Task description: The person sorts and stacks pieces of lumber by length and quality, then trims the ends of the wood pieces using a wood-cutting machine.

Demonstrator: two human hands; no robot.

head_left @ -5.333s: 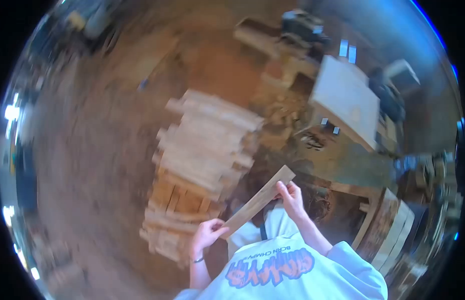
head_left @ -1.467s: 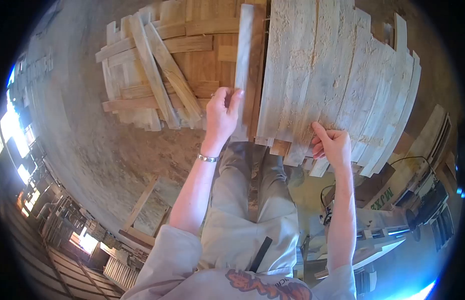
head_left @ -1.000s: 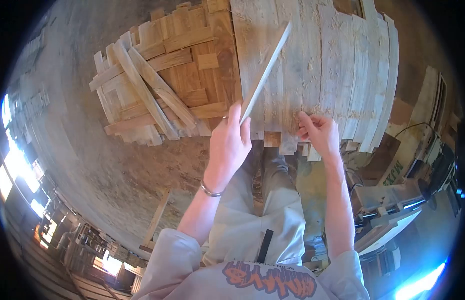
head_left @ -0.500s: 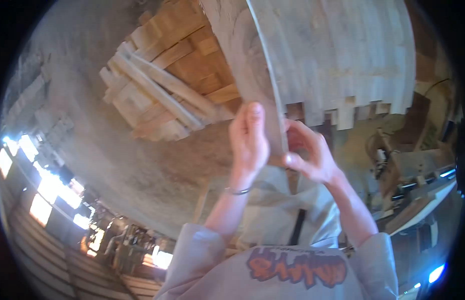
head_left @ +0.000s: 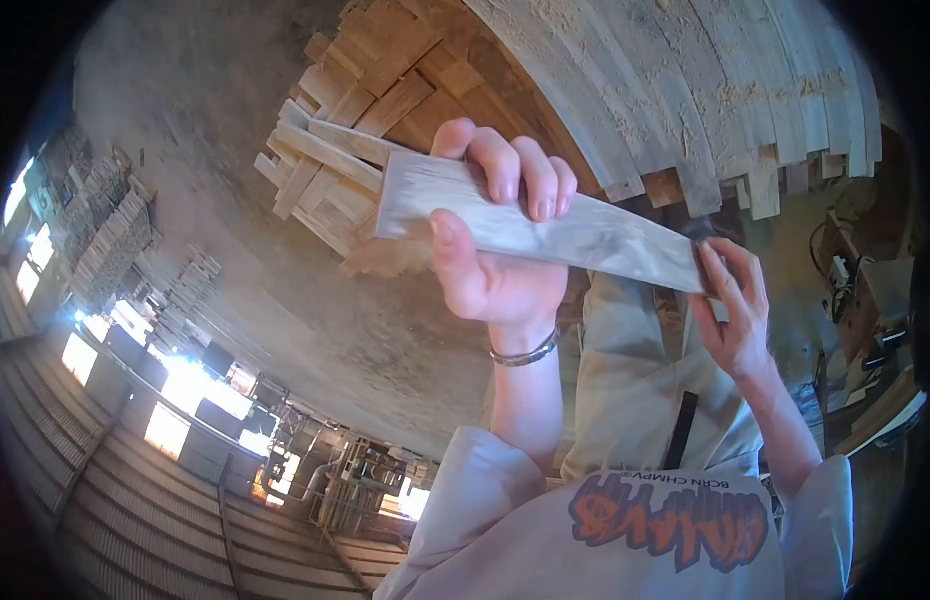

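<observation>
I hold a pale wooden strip (head_left: pixel 600 237) in both hands across the middle of the frame.
My left hand (head_left: pixel 510 285), palm towards me, clamps the strip near its broader-looking end, left of centre, with four fingers curled over the upper edge and the thumb against the lower. My right hand (head_left: pixel 737 325), right of centre, pinches the far end between thumb and fingers. The strip slants down to the right, held in the air above my trousers (head_left: pixel 620 375). A metal bracelet (head_left: pixel 525 352) circles my left wrist. Pale boards (head_left: pixel 665 75) dusted with shavings fill the upper right; at upper centre-left lies a pile of browner wood pieces (head_left: pixel 410 75), some crossing one another.
</observation>
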